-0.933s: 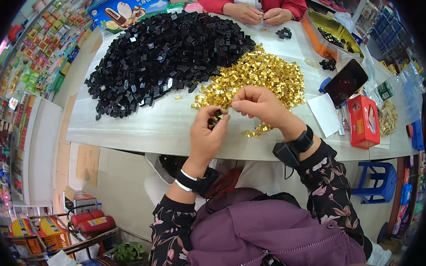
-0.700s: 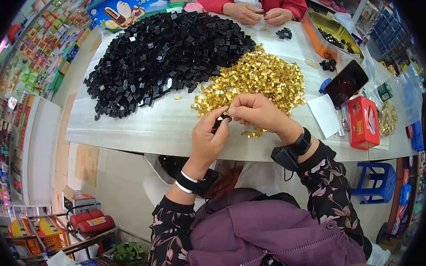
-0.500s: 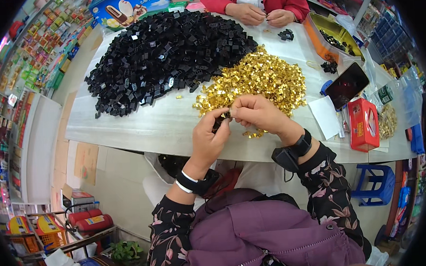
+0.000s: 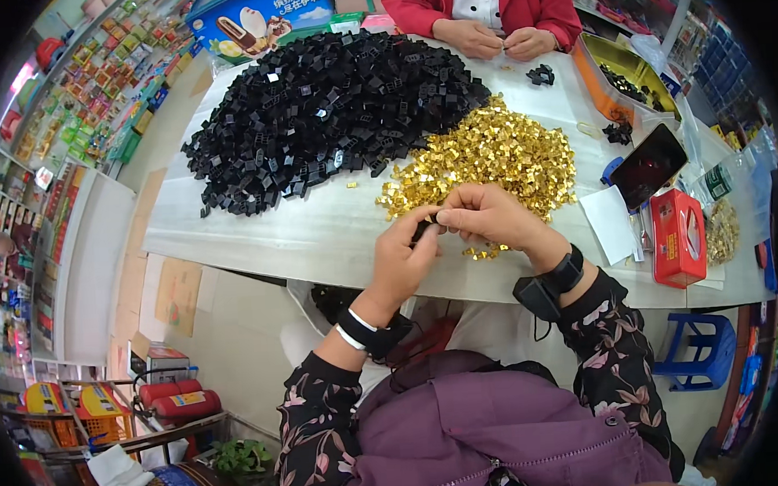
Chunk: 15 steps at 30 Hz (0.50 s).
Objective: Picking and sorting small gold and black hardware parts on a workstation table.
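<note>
My left hand [image 4: 401, 264] is closed around a small black plastic piece [image 4: 421, 232], mostly hidden by the fingers. Thumb and forefinger of my right hand [image 4: 494, 226] pinch at the piece's right end, touching the left fingertips. Whatever lies in that pinch is too small and covered to make out. Just beyond my hands spreads a heap of small shiny gold metal clips [image 4: 499, 158], with a few loose ones by my right wrist. A larger mound of black plastic pieces [image 4: 321, 114] rises at the far left.
Across the table [image 4: 257, 241], a co-worker's hands [image 4: 502, 42] meet near a small black cluster [image 4: 540, 75]. On the right are an orange tin [image 4: 599, 82], a phone [image 4: 644, 166], white paper [image 4: 609, 223] and a red tin [image 4: 677, 238]. A blue stool [image 4: 695, 350] stands below the right edge.
The whole view has shifted, so the table and things sit further right and slightly lower. My hands stay together, and the fingers now cover more of the black piece.
</note>
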Available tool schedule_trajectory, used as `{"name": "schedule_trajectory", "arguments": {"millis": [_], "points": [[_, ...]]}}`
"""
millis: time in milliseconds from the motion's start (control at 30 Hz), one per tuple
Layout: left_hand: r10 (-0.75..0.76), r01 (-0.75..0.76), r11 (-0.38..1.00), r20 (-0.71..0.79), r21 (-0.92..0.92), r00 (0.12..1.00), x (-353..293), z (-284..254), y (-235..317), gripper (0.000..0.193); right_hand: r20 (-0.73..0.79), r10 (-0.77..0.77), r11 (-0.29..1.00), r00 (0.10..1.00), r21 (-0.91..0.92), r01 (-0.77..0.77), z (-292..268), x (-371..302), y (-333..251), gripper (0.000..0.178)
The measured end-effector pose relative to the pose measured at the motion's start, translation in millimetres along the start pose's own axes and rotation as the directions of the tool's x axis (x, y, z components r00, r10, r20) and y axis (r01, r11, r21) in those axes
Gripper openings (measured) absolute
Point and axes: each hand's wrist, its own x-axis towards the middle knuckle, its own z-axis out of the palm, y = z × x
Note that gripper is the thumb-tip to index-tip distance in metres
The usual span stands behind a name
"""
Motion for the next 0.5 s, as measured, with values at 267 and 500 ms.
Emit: {"name": "schedule_trajectory", "arguments": {"millis": [267, 500], "points": [[-0.343, 0.341, 0.939, -0.065, -0.04, 0.937, 78, -83, 7, 0.022, -0.006, -0.442, 0.605, 0.897, -0.74, 0.293, 3, -4, 13, 0.021], [-0.003, -0.01, 0.484, 0.014, 0.875, 1.0, 101, -74, -5, 0.024, 0.018, -0.538, 0.432, 0.843, -0.853, 0.294, 5, -3, 19, 0.017]]}}
